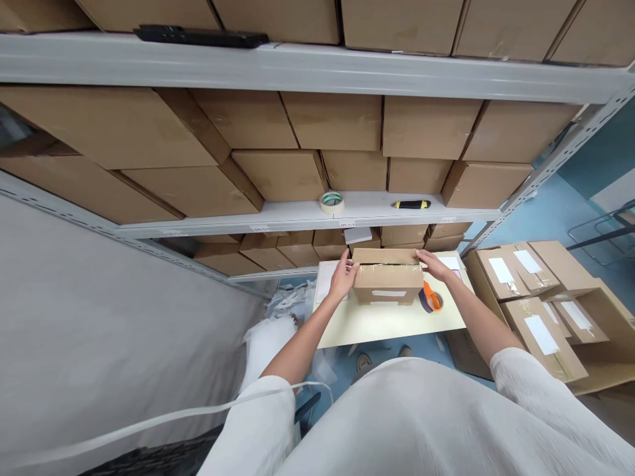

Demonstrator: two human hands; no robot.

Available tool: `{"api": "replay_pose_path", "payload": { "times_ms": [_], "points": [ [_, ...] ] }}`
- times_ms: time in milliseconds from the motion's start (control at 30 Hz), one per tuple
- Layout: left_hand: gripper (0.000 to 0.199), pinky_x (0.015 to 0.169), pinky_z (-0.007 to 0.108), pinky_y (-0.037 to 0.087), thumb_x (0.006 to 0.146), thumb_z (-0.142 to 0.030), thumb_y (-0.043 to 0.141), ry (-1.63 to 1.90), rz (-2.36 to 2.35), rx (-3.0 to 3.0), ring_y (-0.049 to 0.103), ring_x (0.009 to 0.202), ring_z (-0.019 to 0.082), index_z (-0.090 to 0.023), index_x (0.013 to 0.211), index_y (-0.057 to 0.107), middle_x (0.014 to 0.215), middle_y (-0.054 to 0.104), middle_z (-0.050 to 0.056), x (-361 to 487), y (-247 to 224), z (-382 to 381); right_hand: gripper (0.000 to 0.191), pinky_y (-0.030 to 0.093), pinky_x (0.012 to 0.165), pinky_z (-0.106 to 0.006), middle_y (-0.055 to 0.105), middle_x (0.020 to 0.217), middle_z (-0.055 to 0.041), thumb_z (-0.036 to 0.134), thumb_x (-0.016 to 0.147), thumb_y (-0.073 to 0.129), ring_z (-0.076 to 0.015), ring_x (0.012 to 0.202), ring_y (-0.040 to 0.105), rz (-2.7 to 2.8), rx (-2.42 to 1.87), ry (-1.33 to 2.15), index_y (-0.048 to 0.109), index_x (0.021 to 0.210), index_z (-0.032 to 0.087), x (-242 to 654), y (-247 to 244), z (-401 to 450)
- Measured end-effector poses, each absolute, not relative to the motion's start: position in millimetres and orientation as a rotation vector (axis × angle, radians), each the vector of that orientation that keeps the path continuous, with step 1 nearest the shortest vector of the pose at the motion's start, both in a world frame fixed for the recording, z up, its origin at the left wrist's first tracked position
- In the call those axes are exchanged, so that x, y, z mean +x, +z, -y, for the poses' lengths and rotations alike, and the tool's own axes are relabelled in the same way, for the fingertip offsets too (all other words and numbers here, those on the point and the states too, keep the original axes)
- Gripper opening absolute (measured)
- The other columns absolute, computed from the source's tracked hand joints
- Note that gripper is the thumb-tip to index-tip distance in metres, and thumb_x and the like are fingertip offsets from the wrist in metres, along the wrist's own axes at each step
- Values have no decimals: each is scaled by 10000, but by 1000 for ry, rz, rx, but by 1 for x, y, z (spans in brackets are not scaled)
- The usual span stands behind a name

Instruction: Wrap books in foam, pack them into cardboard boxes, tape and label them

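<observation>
A brown cardboard box (388,281) stands on a pale yellow table (367,327), with white labels on its near side and a flap raised along its far edge. My left hand (343,275) holds the box at its left end, thumb and fingers on the upper corner. At the far right corner, my right hand (432,264) has its fingers closed on the raised flap. An orange tape dispenser (432,297) with dark tape lies on the table just right of the box.
Shelves (297,69) packed with cardboard boxes rise ahead. A tape roll (332,202) and a yellow-black cutter (411,205) rest on the middle shelf. Labelled boxes (540,334) stand at the right. White packing material (268,344) is left of the table.
</observation>
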State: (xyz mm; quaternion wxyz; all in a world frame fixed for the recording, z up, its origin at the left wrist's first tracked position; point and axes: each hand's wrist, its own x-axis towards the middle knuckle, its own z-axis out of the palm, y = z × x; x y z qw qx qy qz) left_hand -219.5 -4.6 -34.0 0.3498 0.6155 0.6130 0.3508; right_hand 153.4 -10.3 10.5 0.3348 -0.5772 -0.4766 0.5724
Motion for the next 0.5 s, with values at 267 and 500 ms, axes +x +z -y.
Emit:
{"api": "replay_pose_path", "payload": {
  "times_ms": [267,500],
  "points": [
    [527,1150,438,546,1068,-357,562,849,-1519,1691,711,1256,281,-269,1586,607,1516,679,118,-221,-47,9,612,517,825,-336,656,1209,-37,628,730,883,-205,969,590,1396,-1469,1356,573,1134,287,146,-16,18],
    [615,1219,432,504,1051,-322,579,808,-1492,1697,667,1400,293,-281,1662,534,1565,683,78,-217,-61,9,491,514,1022,-408,662,1249,-60,506,751,795,-260,1119,608,1485,-1450,1104,578,1128,279,142,-52,18]
  ]
}}
